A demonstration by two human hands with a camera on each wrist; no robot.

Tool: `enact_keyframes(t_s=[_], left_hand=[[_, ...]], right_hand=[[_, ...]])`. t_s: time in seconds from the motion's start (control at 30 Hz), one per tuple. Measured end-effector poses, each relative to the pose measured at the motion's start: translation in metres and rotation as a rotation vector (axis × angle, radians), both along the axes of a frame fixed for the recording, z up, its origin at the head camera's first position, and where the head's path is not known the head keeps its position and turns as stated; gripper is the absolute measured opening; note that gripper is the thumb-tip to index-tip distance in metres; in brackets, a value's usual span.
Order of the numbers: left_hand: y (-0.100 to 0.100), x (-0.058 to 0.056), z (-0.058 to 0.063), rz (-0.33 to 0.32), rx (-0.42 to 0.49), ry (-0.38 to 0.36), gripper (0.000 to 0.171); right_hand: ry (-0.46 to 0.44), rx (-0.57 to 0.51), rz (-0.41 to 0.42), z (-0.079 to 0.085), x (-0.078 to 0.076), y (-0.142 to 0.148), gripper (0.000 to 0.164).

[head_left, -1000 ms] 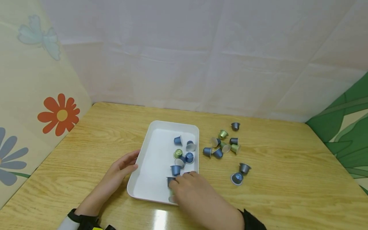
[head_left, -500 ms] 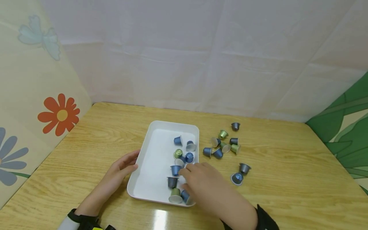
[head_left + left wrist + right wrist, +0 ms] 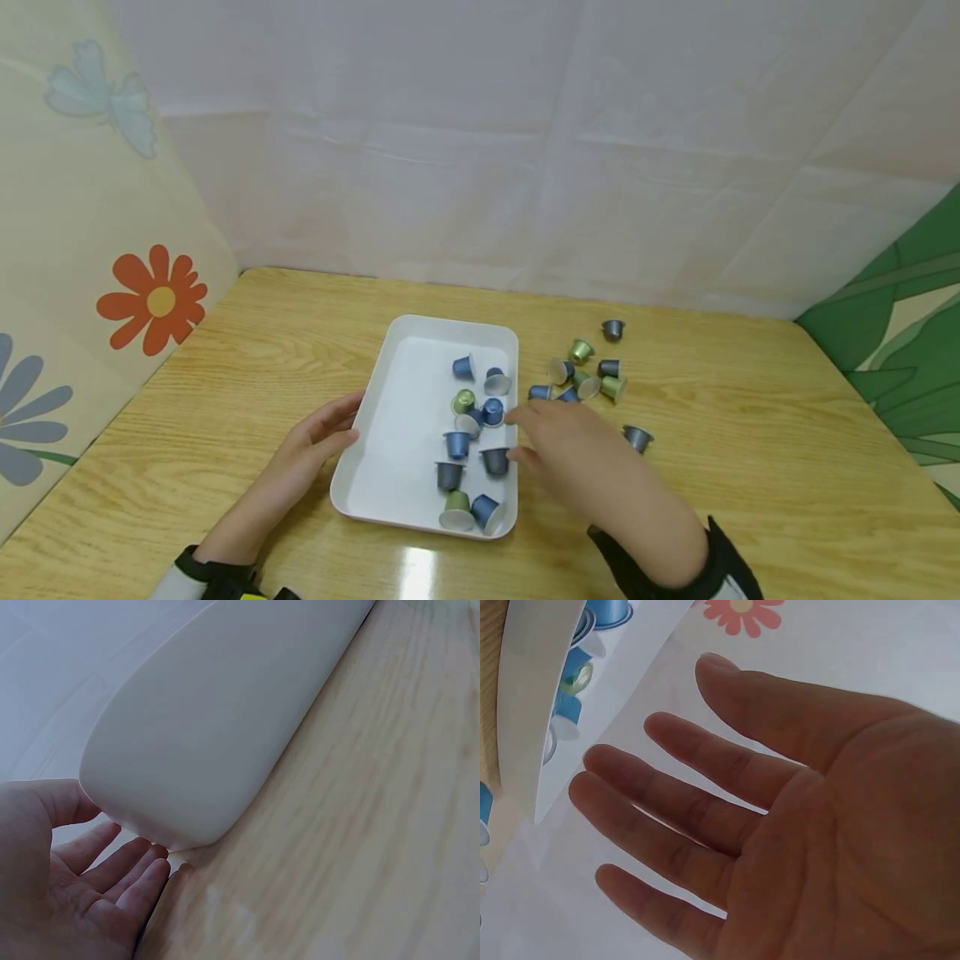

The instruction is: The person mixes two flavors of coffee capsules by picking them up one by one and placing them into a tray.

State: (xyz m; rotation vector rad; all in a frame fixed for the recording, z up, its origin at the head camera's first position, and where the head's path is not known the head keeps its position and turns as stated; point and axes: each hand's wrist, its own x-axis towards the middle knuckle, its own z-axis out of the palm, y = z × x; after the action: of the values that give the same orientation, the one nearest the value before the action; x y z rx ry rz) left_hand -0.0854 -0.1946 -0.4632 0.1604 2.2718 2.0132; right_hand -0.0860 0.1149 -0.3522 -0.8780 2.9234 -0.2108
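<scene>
A white tray [image 3: 397,467] lies on the table, with blue, green and dark coffee capsules in its right half. My left hand [image 3: 315,442] rests at the tray's left side, its thumb at the rim and its fingertips against the outer wall in the left wrist view. Just past the tray's right rim hovers my right hand [image 3: 573,442]; the right wrist view shows its fingers [image 3: 682,799] spread, holding nothing. Nearest its fingertips inside the tray are a dark capsule [image 3: 495,462] and a blue capsule [image 3: 492,411].
Right of the tray lies a loose group of capsules, among them a green capsule [image 3: 581,351] and a dark capsule [image 3: 612,330]. A grey capsule [image 3: 638,437] is partly behind my right hand. A white backdrop [image 3: 525,167] stands behind the wooden table [image 3: 750,433].
My right hand has moved from the tray's front right corner to the right, past its rim, uncovering capsules there. It now hides a blue capsule on the table. The left hand stays put.
</scene>
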Motion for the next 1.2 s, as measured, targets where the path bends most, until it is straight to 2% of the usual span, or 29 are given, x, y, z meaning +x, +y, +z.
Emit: enact_keyframes(t_s=[0.23,0.47,0.7,1.0,1.2], left_hand=[[-0.001,0.0,-0.001,0.004,-0.005,0.005,0.052],[-0.001,-0.001,-0.001,0.004,-0.005,0.008,0.052],[-0.001,0.0,-0.001,0.006,-0.011,0.012,0.052],[0.0,0.0,-0.001,0.003,-0.013,0.013,0.052],[0.0,0.0,0.0,0.001,-0.004,0.008,0.052]], right_hand=[[-0.044,-0.004,-0.058,0.0,-0.008,0.011,0.038],[-0.157,-0.005,-0.152,0.003,-0.015,0.021,0.043],[-0.225,0.006,-0.174,0.002,-0.025,0.032,0.032],[-0.286,-0.001,-0.183,0.0,-0.033,0.048,0.034],[-0.341,0.044,-0.237,-0.004,-0.04,0.055,0.031]])
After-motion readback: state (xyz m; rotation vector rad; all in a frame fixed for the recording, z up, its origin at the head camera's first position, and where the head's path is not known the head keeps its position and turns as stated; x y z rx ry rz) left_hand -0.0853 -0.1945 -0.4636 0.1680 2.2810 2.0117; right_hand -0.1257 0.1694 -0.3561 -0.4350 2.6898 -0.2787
